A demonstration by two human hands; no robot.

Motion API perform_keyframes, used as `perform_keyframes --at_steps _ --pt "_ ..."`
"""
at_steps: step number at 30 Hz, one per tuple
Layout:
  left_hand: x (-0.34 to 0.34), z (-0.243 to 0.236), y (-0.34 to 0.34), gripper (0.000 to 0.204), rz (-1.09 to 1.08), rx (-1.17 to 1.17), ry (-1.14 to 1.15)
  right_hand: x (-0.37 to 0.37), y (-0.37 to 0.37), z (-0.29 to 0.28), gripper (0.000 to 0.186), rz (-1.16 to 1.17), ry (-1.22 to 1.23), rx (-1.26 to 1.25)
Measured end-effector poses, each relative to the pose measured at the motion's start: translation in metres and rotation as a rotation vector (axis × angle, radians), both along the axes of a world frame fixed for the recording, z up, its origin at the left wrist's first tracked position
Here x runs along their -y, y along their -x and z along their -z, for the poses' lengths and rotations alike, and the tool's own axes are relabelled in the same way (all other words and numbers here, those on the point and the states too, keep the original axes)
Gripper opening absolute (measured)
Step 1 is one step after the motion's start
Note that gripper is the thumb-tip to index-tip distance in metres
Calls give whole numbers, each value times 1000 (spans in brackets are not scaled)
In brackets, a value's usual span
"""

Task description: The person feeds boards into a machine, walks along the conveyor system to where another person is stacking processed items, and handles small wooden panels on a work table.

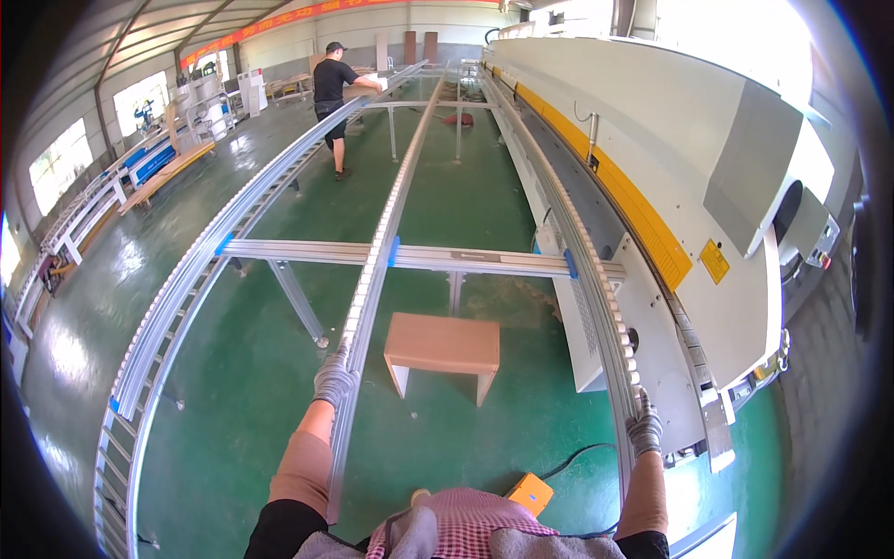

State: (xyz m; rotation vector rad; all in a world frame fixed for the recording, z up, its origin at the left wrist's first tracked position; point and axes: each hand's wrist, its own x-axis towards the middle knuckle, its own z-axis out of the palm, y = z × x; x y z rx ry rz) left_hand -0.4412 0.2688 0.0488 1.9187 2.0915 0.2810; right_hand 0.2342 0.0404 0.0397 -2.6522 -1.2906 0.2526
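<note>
My left hand, in a grey glove, is closed on the near part of the middle roller rail, a long metal bar topped with small white rollers. On the right roller rail my right hand, gloved alike, grips the near end beside the last rollers. Some fingers of both hands are hidden by the rails and gloves. Both arms reach forward and wide apart. A cross beam with blue joints links the rails ahead of my hands.
A long white machine with a yellow strip runs along the right. A brown stool-like bench stands between the rails. An orange box with a black cable lies near me. Another person stands at the far left rail, holding a panel.
</note>
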Motion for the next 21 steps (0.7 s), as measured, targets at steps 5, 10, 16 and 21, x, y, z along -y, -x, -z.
perform_keyframes --at_steps 5,10,16,21 --pt "6 16 12 90 -73 -22 -69 -8 -3 2 88 -55 -124 -50" --pt "8 10 -7 93 -131 -7 -49 -8 -6 -1 85 -36 -142 -47" --pt "8 14 -6 86 -221 19 -89 -9 -5 -5 81 -56 -175 -38" --pt "11 17 -5 83 -199 5 -118 -6 -7 -2 84 -55 -159 -59"
